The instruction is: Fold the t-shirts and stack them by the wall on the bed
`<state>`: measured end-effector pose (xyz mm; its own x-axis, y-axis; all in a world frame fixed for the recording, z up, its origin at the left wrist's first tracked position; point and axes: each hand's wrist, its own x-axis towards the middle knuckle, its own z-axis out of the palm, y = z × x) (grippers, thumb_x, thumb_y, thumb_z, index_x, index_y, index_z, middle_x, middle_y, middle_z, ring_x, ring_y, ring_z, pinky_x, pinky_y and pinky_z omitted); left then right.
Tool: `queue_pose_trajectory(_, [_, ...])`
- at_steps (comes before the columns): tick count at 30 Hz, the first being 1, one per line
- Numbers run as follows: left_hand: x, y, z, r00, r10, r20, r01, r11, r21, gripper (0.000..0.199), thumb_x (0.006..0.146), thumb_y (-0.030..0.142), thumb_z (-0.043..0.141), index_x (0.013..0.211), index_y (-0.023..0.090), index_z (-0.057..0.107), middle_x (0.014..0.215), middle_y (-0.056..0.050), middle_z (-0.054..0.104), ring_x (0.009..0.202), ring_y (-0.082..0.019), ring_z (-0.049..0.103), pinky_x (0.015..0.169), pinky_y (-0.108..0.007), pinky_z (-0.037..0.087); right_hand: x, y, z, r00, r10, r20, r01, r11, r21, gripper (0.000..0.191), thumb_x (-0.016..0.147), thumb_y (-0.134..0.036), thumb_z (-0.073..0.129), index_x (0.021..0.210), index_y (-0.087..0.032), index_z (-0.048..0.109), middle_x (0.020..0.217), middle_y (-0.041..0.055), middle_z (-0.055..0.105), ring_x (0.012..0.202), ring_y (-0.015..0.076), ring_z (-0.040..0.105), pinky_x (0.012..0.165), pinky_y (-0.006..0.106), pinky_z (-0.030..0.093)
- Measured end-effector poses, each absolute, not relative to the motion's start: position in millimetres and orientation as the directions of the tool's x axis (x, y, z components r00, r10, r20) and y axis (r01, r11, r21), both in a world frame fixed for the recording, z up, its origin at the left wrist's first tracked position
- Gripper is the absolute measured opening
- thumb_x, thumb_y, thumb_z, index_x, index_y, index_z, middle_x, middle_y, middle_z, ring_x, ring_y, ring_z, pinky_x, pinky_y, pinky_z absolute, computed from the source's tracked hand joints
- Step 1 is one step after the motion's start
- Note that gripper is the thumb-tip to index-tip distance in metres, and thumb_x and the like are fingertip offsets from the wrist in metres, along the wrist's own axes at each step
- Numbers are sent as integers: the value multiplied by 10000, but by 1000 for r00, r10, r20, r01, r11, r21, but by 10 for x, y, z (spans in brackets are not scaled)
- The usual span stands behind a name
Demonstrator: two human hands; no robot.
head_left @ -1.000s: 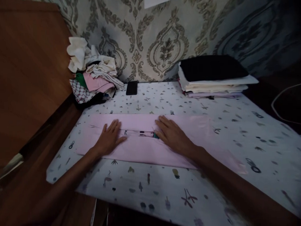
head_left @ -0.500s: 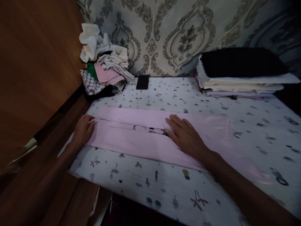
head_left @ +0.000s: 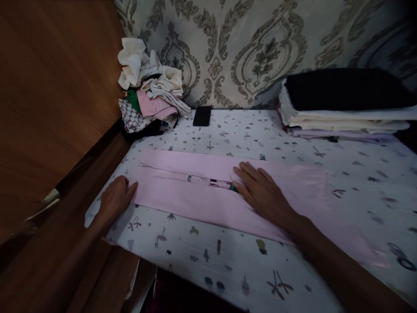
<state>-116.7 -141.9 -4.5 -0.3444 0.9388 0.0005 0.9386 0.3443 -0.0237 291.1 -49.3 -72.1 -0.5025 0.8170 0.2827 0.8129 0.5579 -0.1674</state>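
A pale pink shirt (head_left: 182, 203) lies in a long folded strip on the patterned sheet. Its two folded sides almost meet along the middle, and a narrow strip of printed design shows between them. My right hand (head_left: 262, 193) rests flat on the shirt, fingers spread, just right of the print. At the shirt's left end is my left hand (head_left: 117, 198), its thumb stretched out at the fabric's edge and its other fingers loosely bent, apart from the thumb. Fabric at the right end of the shirt spreads out wider and unfolded.
A rumpled heap of clothes (head_left: 152, 99) stands at the back left, beside a dark flat phone-like object (head_left: 202, 116). Folded clothes are stacked at the back right, a black one (head_left: 346, 90) on top. A brown wooden panel (head_left: 52, 89) rises on the left.
My left hand has drawn slightly toward me along the shirt's left end, its fingers bending in and its thumb now pointing at the edge. My right hand stays flat in place. The view has shifted slightly.
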Motion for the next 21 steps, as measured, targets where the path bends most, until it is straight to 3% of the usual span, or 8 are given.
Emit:
queue_pose_trajectory(3, [-1093, -1431, -10, -352, 936, -23, 934, 350, -69, 365, 980, 477, 346, 896, 191, 558, 997, -125, 665, 950, -286, 638, 728, -351, 451, 2901, -494, -717, -504, 815, 287, 814, 559, -157, 657, 1030, -505, 204, 1402, -86, 547, 1507, 206, 485, 1417, 328, 429, 1144, 538, 356])
queue_pose_trajectory(8, [-1069, -1413, 25, -394, 913, -104, 919, 390, -58, 321, 996, 440, 330, 1075, 201, 528, 967, -109, 715, 887, -286, 671, 642, -326, 396, 2907, -498, -715, -510, 811, 286, 814, 563, -145, 647, 1031, -507, 210, 1412, -100, 538, 1507, 199, 489, 1417, 319, 432, 1142, 526, 364])
queue_pose_trajectory(12, [-1114, -1437, 41, -419, 897, -139, 907, 404, -122, 330, 997, 425, 306, 1097, 196, 521, 986, -134, 725, 883, -295, 683, 627, -328, 377, 2916, -499, -714, -505, 814, 287, 821, 556, -130, 632, 1037, -492, 205, 1417, -106, 531, 1515, 187, 484, 1425, 304, 426, 1146, 519, 361])
queue_pose_trajectory(17, [-1290, -1222, 107, -335, 916, -222, 940, 342, -8, 410, 972, 524, 299, 956, 218, 571, 897, -95, 721, 833, -269, 679, 629, -318, 401, 2914, -490, -729, -506, 811, 294, 824, 555, -113, 621, 1035, -505, 218, 1411, -126, 536, 1510, 176, 494, 1424, 292, 429, 1148, 504, 363])
queue_pose_trajectory(21, [-1331, -596, 146, -373, 920, -117, 924, 380, 42, 451, 962, 531, 312, 974, 217, 635, 990, -94, 741, 930, -278, 686, 700, -328, 447, 2908, -476, -748, -497, 816, 295, 829, 547, -118, 597, 1034, -501, 237, 1416, -149, 531, 1507, 172, 499, 1425, 295, 426, 1146, 519, 362])
